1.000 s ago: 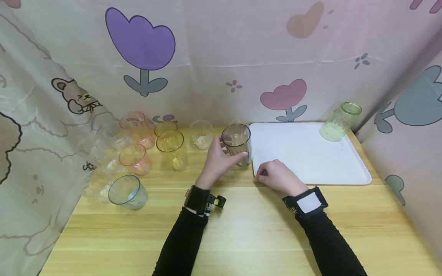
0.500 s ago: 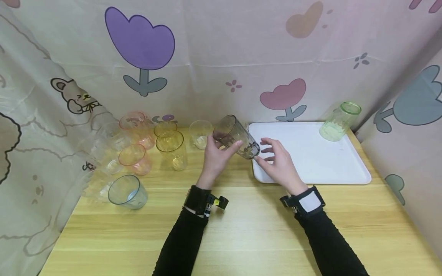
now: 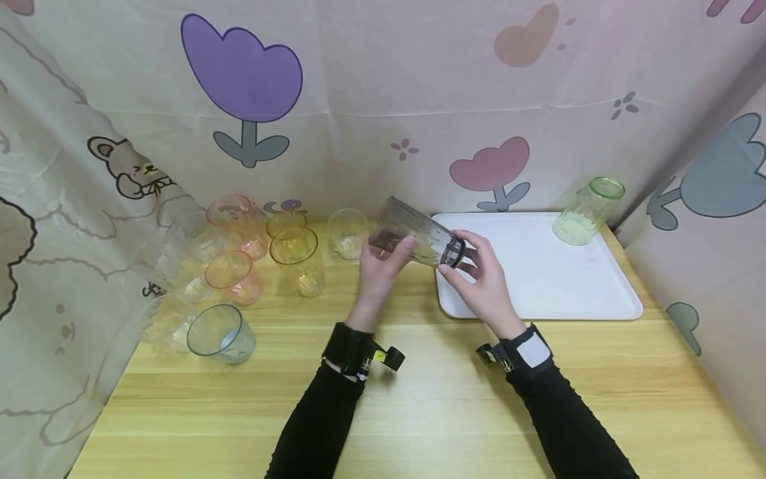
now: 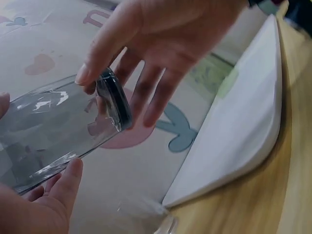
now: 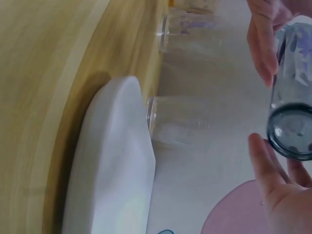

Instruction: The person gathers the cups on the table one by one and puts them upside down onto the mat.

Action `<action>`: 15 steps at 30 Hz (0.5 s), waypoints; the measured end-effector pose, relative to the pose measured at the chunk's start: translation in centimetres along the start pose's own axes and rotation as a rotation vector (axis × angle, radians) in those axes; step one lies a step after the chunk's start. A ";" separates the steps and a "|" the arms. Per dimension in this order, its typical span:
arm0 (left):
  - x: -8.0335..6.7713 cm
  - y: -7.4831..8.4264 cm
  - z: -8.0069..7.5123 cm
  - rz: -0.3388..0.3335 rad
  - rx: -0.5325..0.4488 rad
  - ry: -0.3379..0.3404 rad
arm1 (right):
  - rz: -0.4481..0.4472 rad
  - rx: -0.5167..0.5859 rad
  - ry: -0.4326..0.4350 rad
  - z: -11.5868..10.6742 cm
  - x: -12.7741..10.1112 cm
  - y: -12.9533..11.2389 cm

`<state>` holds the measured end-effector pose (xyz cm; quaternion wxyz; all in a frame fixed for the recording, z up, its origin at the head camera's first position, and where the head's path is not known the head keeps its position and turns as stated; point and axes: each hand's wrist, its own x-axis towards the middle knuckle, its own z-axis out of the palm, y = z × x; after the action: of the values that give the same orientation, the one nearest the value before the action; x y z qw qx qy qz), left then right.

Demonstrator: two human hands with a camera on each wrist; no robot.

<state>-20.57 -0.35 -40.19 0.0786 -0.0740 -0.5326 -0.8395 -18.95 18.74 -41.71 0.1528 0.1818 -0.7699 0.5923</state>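
— Both hands, are we using them on the one glass?
— Yes. We are holding the grey glass (image 3: 419,239) in the air on its side, between the two hands, above the near left corner of the white tray (image 3: 538,266).
— How is our left hand (image 3: 380,276) lying?
— It is reaching up from below, thumb and fingers curling round the glass's wider end.
— And the right hand (image 3: 485,283)?
— Its thumb and fingertips are pinching the dark base end, the other fingers spreading loosely behind it.
— What else is lying near?
— Left of our left hand, several tinted cups (image 3: 293,256) are standing on the wooden table (image 3: 431,399); far beyond our right hand, a green glass (image 3: 589,209) is resting on the tray.
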 end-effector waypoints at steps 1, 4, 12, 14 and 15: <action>-0.1 0.0 0.2 -0.018 -0.036 -0.004 | 0.004 0.025 0.009 0.0 0.0 -0.1; -0.3 0.0 0.6 -0.084 -0.117 -0.021 | 0.014 0.121 0.029 0.1 0.0 -0.3; -0.7 -0.4 0.9 -0.155 -0.205 -0.045 | 0.078 0.376 0.108 0.2 -0.1 -0.6; -0.7 -0.6 0.8 -0.157 -0.215 -0.047 | 0.093 0.406 0.116 0.2 -0.1 -0.7; -0.7 -0.7 0.8 -0.160 -0.215 -0.049 | 0.097 0.412 0.122 0.2 -0.1 -0.8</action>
<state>-20.01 0.70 -40.61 -0.0102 -0.0597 -0.4456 -0.8932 -18.53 18.39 -41.13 0.1301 0.1360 -0.6299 0.7535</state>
